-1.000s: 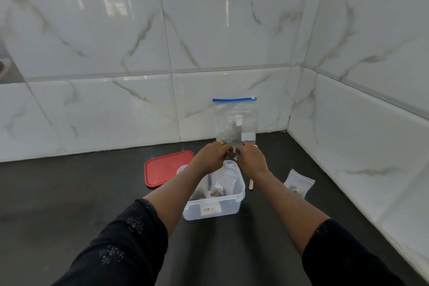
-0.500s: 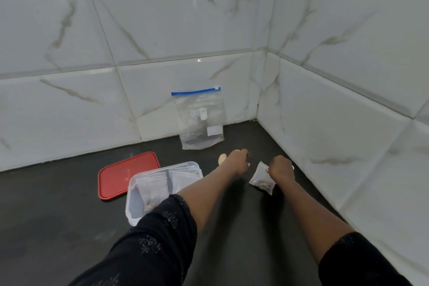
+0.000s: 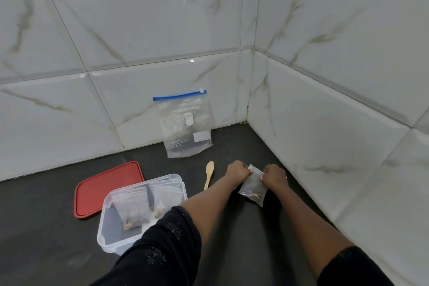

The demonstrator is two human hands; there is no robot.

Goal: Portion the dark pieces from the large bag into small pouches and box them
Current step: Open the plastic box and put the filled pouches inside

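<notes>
Head camera: left hand (image 3: 238,170) and right hand (image 3: 275,177) pinch the top of the small pouch (image 3: 251,189) between them. A wooden spoon (image 3: 209,177) lies nearby.

Three pouches (image 3: 251,189), one large bag (image 3: 185,127), one box (image 3: 102,234), lid (image 3: 104,188), spoon (image 3: 209,175)

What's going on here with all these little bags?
A person is packing small portions. The left hand and the right hand pinch the top edge of a small pouch with a few pieces at its bottom, perhaps sealing it. Other pouches already sit in the clear box, with its red lid lying beside it. The large bag leans against the wall, a wooden spoon lying nearby.
</notes>
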